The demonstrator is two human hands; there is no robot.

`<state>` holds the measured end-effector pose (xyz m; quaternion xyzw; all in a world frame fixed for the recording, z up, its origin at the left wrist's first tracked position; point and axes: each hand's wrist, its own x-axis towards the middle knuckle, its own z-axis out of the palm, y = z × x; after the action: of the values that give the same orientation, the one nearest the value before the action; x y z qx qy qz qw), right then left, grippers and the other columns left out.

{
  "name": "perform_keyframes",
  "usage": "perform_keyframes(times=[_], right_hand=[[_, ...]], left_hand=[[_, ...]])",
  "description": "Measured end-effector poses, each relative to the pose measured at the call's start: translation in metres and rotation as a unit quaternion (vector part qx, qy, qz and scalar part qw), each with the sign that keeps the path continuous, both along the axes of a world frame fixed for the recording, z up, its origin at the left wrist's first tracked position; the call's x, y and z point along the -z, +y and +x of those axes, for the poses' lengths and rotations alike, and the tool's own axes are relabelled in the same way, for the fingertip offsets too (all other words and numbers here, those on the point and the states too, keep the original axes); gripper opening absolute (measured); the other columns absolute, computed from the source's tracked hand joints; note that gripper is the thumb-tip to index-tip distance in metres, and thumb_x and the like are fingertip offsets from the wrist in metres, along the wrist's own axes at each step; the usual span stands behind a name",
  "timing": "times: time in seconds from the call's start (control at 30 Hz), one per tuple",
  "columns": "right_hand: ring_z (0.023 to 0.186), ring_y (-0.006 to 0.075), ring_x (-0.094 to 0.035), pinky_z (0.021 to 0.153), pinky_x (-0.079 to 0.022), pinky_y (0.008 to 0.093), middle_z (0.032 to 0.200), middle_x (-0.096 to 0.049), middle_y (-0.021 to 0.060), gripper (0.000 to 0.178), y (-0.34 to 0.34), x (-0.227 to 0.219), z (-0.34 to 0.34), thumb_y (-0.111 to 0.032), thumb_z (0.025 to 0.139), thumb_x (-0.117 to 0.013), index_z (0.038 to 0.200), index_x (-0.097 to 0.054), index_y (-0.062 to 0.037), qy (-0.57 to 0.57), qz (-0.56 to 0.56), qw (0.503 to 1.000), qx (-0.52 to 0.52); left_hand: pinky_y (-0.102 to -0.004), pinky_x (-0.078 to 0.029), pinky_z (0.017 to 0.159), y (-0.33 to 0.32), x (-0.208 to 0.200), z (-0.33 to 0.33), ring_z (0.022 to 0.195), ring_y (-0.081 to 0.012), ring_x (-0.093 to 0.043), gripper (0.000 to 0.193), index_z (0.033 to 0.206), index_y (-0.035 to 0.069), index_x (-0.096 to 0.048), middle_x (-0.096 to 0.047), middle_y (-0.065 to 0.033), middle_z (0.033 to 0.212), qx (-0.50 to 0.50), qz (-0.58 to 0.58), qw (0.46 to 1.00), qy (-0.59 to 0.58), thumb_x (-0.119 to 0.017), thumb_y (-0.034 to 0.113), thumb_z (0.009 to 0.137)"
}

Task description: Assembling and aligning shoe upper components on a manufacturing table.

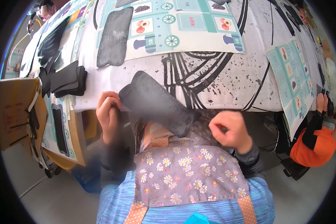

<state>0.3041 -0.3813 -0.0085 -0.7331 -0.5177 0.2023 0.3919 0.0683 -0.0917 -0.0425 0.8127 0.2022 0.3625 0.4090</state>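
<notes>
A flat dark grey piece with rounded corners slants over the table's front edge, its lower end above my apron. A second dark layer seems to show under its upper left end. My left hand is closed at the piece's left edge, fingers and thumb pinching there; the lower part of this hand is blurred. To the right, apart from the piece, my right hand is curled into a loose fist. Whether anything small is inside it is hidden. Farther off, another dark grey piece lies on a printed sheet.
A pale green printed sheet covers part of the patterned tablecloth. Stacked black pieces lie at the left, above a cardboard box. Another printed sheet hangs over the right edge. A co-worker in orange is at right.
</notes>
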Motion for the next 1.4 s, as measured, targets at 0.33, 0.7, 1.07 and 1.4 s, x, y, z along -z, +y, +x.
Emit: perform_keyframes(times=[0.33,0.7,1.07,1.4], right_hand=[[0.085,0.0139,-0.069,0.078,-0.055,0.0287,0.098,-0.075,0.0083,0.021,-0.001,0.064,-0.033,-0.013,0.092,-0.072,0.106,-0.072,0.0023,0.408,-0.055,0.895,0.17],[0.07,0.0106,-0.063,0.064,-0.05,0.0276,0.077,-0.067,0.0054,0.013,0.054,-0.021,0.045,-0.012,0.093,-0.065,0.093,-0.065,0.0005,0.24,0.023,0.96,0.145],[0.085,0.0149,-0.066,0.077,-0.055,0.0302,0.102,-0.067,0.0037,0.032,0.057,-0.031,0.047,-0.022,0.098,-0.067,0.124,-0.063,-0.003,0.083,0.043,0.986,0.139],[0.084,0.0161,-0.059,0.078,-0.049,0.0321,0.099,-0.061,0.005,0.036,0.048,-0.035,-0.012,-0.017,0.087,-0.08,0.116,-0.063,-0.005,0.281,-0.013,0.95,-0.137]], left_hand=[[-0.0312,-0.04,0.081,0.0,0.002,0.009,0.087,-0.0237,-0.051,0.015,0.073,-0.001,-0.05,-0.053,-0.0152,0.092,-0.023,0.01,0.999,0.029,-0.046,0.01,0.081],[-0.0233,-0.03,0.049,0.028,0.029,-0.028,0.056,-0.009,-0.035,0.036,0.078,0.004,-0.043,-0.041,-0.005,0.078,-0.066,-0.147,0.977,-0.142,-0.043,0.034,0.098],[-0.0338,-0.036,0.116,0.023,0.024,-0.046,0.139,-0.0241,-0.047,0.044,0.151,0.006,-0.048,-0.046,-0.0143,0.153,-0.122,0.071,0.99,0.029,-0.05,0.008,0.107],[-0.0315,-0.041,0.064,-0.045,-0.037,0.006,0.075,-0.0181,-0.053,0.044,0.094,0.0,-0.054,-0.054,-0.0069,0.087,-0.014,-0.152,0.988,-0.027,-0.055,0.043,0.104]])
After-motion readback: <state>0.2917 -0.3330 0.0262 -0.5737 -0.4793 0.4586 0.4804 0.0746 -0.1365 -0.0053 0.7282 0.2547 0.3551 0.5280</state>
